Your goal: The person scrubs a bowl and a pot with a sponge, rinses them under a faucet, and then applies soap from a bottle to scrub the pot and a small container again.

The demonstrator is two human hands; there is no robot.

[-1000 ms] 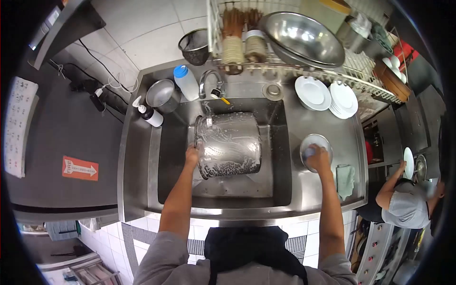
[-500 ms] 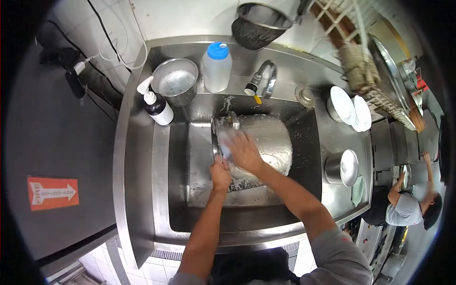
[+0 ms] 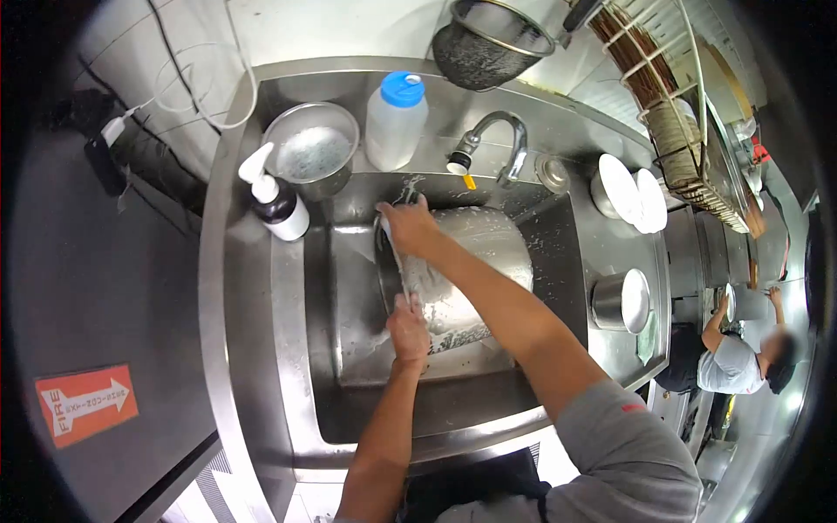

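A large steel pot [image 3: 478, 261], covered in suds, lies on its side in the steel sink [image 3: 349, 349], its mouth facing left. My left hand [image 3: 408, 328] grips the near part of the pot's rim. My right hand [image 3: 408, 228] reaches across and presses on the far part of the rim, close to the sink's back wall. The sponge it carries is hidden under the fingers. The tap [image 3: 501, 139] stands just behind the pot.
Behind the sink stand a pump bottle [image 3: 277, 205], a sudsy steel bowl [image 3: 309, 155] and a blue-capped plastic bottle [image 3: 397, 118]. A strainer [image 3: 488, 39] hangs above. White plates [image 3: 628, 192] and a steel bowl [image 3: 621, 301] sit on the right counter. Another person [image 3: 732, 362] works far right.
My right hand came from the steel bowl on the right counter to the pot with a sponge, then slid up to the rim's far side. My left hand stayed on the rim.
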